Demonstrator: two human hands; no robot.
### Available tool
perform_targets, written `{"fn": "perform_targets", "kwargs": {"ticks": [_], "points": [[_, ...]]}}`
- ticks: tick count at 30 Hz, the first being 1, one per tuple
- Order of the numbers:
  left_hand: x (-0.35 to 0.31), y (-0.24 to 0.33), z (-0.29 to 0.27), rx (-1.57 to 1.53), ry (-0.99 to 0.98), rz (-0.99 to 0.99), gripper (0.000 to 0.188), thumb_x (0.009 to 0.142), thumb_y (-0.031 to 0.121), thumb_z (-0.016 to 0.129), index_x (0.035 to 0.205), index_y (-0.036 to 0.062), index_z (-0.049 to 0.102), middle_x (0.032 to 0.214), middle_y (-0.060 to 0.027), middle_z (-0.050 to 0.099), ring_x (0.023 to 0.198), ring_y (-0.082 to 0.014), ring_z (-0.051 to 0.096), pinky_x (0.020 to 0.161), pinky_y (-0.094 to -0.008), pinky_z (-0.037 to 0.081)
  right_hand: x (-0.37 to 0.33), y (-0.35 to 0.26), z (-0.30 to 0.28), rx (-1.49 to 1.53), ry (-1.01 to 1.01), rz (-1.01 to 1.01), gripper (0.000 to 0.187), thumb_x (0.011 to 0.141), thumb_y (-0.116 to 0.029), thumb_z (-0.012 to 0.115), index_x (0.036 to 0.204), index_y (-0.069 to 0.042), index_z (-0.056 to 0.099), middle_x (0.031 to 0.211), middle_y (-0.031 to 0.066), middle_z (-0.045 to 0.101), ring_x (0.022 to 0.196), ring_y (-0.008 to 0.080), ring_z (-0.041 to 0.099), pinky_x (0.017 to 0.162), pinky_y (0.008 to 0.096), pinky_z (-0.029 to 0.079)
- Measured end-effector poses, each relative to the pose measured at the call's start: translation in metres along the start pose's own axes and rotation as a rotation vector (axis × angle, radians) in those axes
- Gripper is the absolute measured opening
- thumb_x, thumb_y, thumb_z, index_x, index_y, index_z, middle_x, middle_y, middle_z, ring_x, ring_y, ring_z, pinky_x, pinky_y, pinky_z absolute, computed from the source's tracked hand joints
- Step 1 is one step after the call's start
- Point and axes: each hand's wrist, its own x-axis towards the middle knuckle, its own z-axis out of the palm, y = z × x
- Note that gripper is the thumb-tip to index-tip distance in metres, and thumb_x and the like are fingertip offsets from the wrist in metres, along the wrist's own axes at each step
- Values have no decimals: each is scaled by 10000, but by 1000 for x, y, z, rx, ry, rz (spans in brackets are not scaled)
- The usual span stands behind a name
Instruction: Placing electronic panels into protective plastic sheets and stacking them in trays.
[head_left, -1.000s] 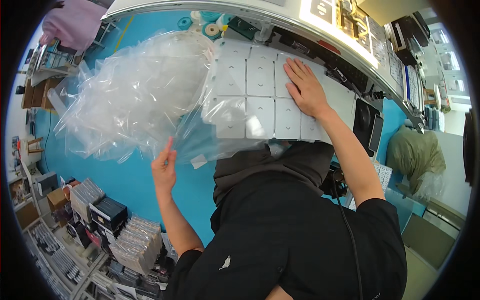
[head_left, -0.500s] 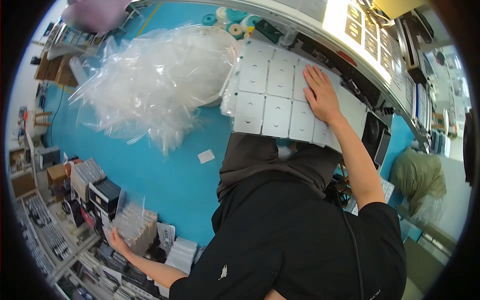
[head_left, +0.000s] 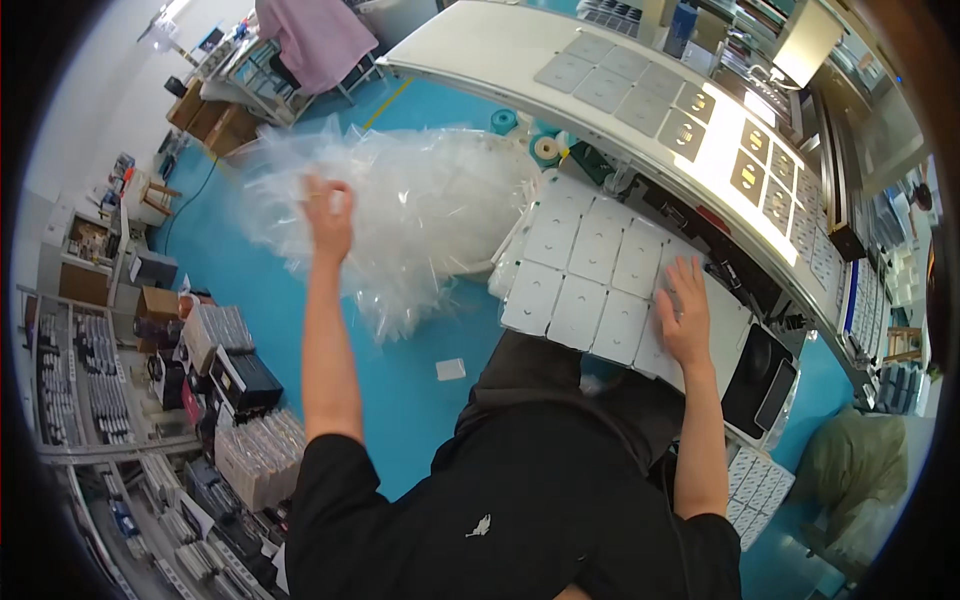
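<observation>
My left hand [head_left: 330, 218] is raised in front of a big heap of clear plastic film [head_left: 420, 200] on the left. Its fingers are slightly blurred but apart, with a gap between thumb and fingers, and I make out no sheet in them. My right hand [head_left: 686, 312] lies with fingers spread on the right part of a sheet of white rectangular panels [head_left: 575, 310], each with small dark curved marks. That sheet rests above my lap, and layers of clear film stick out along its left edge.
A long white worktable [head_left: 480, 38] with grey panels and a bright lit strip runs behind. Wrapped stacks [head_left: 255, 460], boxes and racks [head_left: 85, 375] stand at lower left. One small white card [head_left: 451, 370] lies on the blue floor. Farther off is a pink cloth [head_left: 315, 45].
My left hand has swung from the wrapped stack at lower left, where it held a clear plastic sheet, up to the film heap. My right hand stays on the panels. The whole view has shifted.
</observation>
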Motion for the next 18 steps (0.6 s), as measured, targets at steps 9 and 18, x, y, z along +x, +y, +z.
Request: {"fn": "perform_targets", "kwargs": {"ticks": [9,18], "points": [[13,-56,112,107,-453,-272,454,979,410,741,1152,-1,655,1334,-312,655,1406,-499,536,1192,-547,407,-110,-14,-30,147,133,544,410,958,-125,765,1330,35,701,1161,186,713,936,303,706,846,405,565],[-155,131,62,8,-56,-202,411,1011,316,752,1243,-4,641,1352,-210,677,1404,-404,584,1177,-541,447,-123,-23,-18,262,144,656,387,944,-97,802,1285,52,695,765,110,686,693,234,689,699,363,559]]}}
